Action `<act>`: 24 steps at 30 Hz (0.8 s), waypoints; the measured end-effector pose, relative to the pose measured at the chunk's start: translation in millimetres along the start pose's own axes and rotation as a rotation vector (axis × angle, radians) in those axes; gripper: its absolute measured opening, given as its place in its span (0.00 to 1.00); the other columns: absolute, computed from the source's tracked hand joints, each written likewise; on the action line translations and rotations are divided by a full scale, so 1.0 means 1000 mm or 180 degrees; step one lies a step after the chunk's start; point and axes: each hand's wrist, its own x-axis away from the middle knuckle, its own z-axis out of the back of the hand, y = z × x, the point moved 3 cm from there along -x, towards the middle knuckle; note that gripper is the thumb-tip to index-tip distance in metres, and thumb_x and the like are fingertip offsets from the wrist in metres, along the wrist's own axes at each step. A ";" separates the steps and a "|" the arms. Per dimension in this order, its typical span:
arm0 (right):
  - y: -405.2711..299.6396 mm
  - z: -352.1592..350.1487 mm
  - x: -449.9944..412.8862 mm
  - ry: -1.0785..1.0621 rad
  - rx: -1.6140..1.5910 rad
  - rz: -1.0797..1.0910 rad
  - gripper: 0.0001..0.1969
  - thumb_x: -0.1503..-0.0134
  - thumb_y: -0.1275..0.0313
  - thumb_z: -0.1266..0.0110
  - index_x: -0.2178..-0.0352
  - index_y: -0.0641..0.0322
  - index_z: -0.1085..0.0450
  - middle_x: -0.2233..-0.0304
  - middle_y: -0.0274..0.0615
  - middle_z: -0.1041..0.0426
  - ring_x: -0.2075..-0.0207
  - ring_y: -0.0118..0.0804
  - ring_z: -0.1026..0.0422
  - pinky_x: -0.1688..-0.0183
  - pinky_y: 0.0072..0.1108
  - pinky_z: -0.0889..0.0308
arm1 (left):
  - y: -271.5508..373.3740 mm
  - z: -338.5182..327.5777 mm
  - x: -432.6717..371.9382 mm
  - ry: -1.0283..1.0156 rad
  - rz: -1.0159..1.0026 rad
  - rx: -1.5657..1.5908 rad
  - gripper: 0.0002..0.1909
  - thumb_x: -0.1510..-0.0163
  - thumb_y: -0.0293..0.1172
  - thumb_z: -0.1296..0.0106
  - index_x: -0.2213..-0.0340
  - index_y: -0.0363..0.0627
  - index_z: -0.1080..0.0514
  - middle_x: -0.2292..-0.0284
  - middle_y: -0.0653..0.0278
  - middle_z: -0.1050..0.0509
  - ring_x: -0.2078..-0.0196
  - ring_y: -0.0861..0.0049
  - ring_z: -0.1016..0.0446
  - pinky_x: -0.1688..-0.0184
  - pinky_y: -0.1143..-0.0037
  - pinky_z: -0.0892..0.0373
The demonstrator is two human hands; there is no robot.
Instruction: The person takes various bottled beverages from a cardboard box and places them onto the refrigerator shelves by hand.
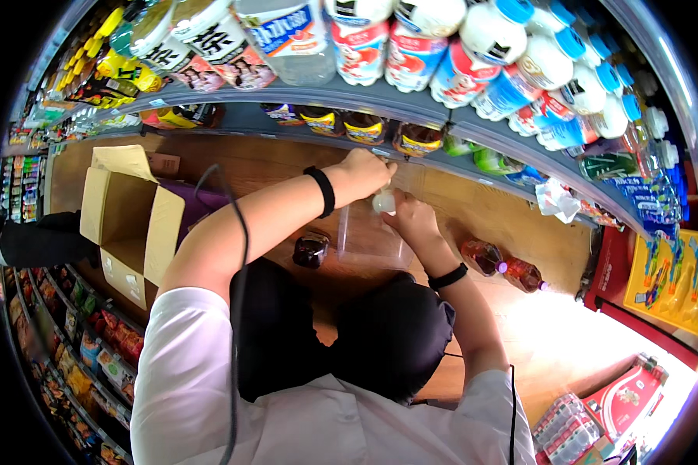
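Observation:
My left hand (363, 174), with a black band at its wrist, is bent close to the front edge of the lower shelf. Its fingers are curled, and whether they pinch anything is hidden. Just below it, my right hand (414, 220) grips a small whitish, translucent object (384, 201), too blurred to name exactly. Beneath both hands a clear plastic bin (369, 247) rests on the wooden floor. A dark drink bottle (311, 250) is to the left of the bin, near my knee.
An open cardboard box (131, 203) stands at left. Two reddish drink bottles (481, 257) lie on the floor at right. Ahead curve the drink shelves (395, 102), with a crumpled white paper or bag (557, 200) at their edge. Snack racks (87, 343) line the left; shrink-wrapped drinks (567, 430) sit lower right.

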 end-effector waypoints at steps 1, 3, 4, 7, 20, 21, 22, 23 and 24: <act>0.001 0.000 0.002 0.0000 -0.0002 -0.0040 0.27 0.47 0.55 0.29 0.56 0.62 0.32 0.66 0.51 0.20 0.68 0.53 0.17 0.67 0.37 0.21 | 0.001 0.009 0.007 0.0056 -0.0053 0.0004 0.31 0.47 0.42 0.33 0.47 0.38 0.28 0.64 0.55 0.18 0.64 0.59 0.16 0.66 0.64 0.23; 0.001 0.006 0.003 -0.0021 -0.0031 -0.0026 0.28 0.47 0.55 0.29 0.55 0.62 0.31 0.65 0.51 0.19 0.67 0.53 0.17 0.66 0.38 0.21 | -0.009 0.032 0.028 0.0078 0.0007 0.0082 0.31 0.46 0.45 0.34 0.47 0.38 0.28 0.61 0.52 0.18 0.61 0.57 0.16 0.61 0.62 0.23; -0.004 0.018 0.001 -0.0125 -0.0147 -0.0115 0.29 0.47 0.55 0.29 0.50 0.59 0.30 0.66 0.53 0.19 0.66 0.56 0.18 0.66 0.41 0.22 | -0.015 0.045 0.046 -0.0048 0.0050 0.0230 0.30 0.44 0.46 0.35 0.47 0.38 0.28 0.59 0.51 0.19 0.58 0.56 0.17 0.59 0.61 0.23; -0.008 0.039 0.004 -0.0306 0.0008 -0.0248 0.31 0.45 0.54 0.30 0.45 0.56 0.29 0.65 0.57 0.19 0.64 0.59 0.19 0.65 0.44 0.23 | -0.032 0.118 0.111 -0.0683 0.0164 0.0704 0.31 0.41 0.46 0.38 0.43 0.38 0.30 0.54 0.47 0.21 0.52 0.51 0.20 0.53 0.57 0.24; -0.105 0.128 -0.061 -0.1550 -0.0131 -0.0184 0.14 0.43 0.66 0.36 0.60 0.66 0.24 0.65 0.59 0.19 0.61 0.62 0.20 0.58 0.45 0.27 | -0.197 0.109 0.548 -0.1777 0.3034 0.0792 0.25 0.39 0.44 0.40 0.49 0.37 0.26 0.57 0.47 0.19 0.51 0.49 0.21 0.49 0.59 0.26; -0.116 0.133 -0.066 -0.1648 -0.0241 -0.0167 0.14 0.43 0.67 0.36 0.61 0.68 0.24 0.65 0.60 0.19 0.61 0.61 0.19 0.58 0.44 0.26 | -0.203 0.083 0.556 -0.1760 0.3075 0.0836 0.25 0.39 0.44 0.40 0.49 0.37 0.26 0.57 0.47 0.19 0.51 0.49 0.21 0.49 0.59 0.26; -0.133 0.139 -0.072 -0.1761 -0.0437 -0.0265 0.18 0.43 0.66 0.36 0.56 0.70 0.23 0.64 0.61 0.19 0.60 0.61 0.19 0.56 0.43 0.26 | -0.209 0.057 0.560 -0.1796 0.3006 0.0805 0.25 0.40 0.44 0.39 0.49 0.37 0.26 0.56 0.46 0.19 0.51 0.48 0.21 0.49 0.58 0.26; -0.133 0.137 -0.074 -0.1760 -0.0391 -0.0263 0.18 0.43 0.66 0.36 0.56 0.70 0.23 0.64 0.61 0.19 0.60 0.61 0.19 0.56 0.43 0.26 | -0.219 0.034 0.555 -0.1806 0.2908 0.0756 0.26 0.41 0.44 0.39 0.49 0.36 0.26 0.56 0.46 0.18 0.51 0.48 0.21 0.49 0.57 0.26; -0.130 0.134 -0.075 -0.1731 -0.0250 -0.0045 0.20 0.43 0.68 0.36 0.52 0.70 0.24 0.63 0.59 0.18 0.61 0.58 0.18 0.57 0.40 0.25 | -0.230 0.015 0.545 -0.1847 0.2994 0.0830 0.25 0.41 0.44 0.38 0.49 0.37 0.25 0.56 0.46 0.18 0.51 0.48 0.20 0.50 0.56 0.25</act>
